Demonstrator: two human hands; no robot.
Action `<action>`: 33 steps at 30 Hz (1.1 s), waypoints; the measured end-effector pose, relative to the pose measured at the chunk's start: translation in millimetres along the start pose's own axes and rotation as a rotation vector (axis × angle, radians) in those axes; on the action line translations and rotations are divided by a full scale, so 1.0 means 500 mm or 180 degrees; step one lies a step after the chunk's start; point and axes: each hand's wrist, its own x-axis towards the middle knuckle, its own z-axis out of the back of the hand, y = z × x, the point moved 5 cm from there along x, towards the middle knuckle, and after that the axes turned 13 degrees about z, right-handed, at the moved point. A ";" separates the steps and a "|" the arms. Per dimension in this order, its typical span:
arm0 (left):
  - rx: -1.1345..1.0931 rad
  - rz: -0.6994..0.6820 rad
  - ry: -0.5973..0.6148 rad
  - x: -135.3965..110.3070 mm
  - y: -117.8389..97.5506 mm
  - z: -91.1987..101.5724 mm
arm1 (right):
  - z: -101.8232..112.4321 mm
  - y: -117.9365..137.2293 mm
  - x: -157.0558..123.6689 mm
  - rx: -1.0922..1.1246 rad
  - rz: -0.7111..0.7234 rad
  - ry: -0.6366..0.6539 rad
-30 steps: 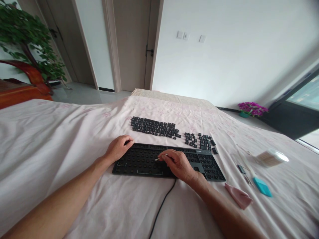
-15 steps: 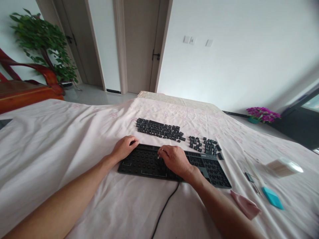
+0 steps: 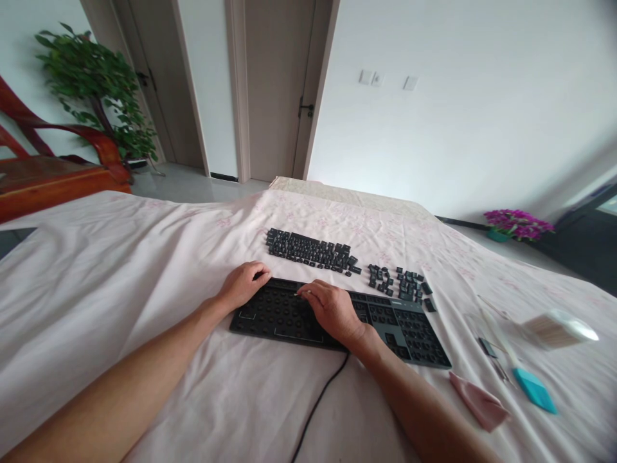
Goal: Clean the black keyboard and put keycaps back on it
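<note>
A black keyboard (image 3: 409, 328) with its keycaps taken off lies on a pale pink sheet. My left hand (image 3: 242, 284) rests curled on the keyboard's upper left corner, gripping its edge. Over the middle of the keyboard, my right hand (image 3: 331, 310) pinches a thin cotton swab (image 3: 299, 293), whose tip points left onto the key sockets. The loose black keycaps (image 3: 311, 249) lie in rows just beyond the keyboard, with a smaller group of keycaps (image 3: 399, 283) to the right.
The keyboard's black cable (image 3: 318, 402) runs toward me. At the right lie a pink cloth (image 3: 479, 405), a teal-headed brush (image 3: 533, 389), small tools (image 3: 489, 350) and a tub of swabs (image 3: 554, 328). A wooden chair (image 3: 53, 173), a plant (image 3: 96, 77) and doors stand behind.
My right hand slid left and farther up the keyboard with the swab. The camera view shifted slightly; my left hand kept its hold on the corner.
</note>
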 end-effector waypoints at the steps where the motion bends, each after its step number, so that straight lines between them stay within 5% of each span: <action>1: -0.0004 -0.0002 -0.0002 0.000 0.000 0.000 | 0.003 0.003 -0.001 -0.0014 0.0029 0.0040; 33: 0.0103 0.0043 -0.0037 0.000 0.000 0.000 | 0.030 0.039 -0.018 0.0779 0.0068 0.0941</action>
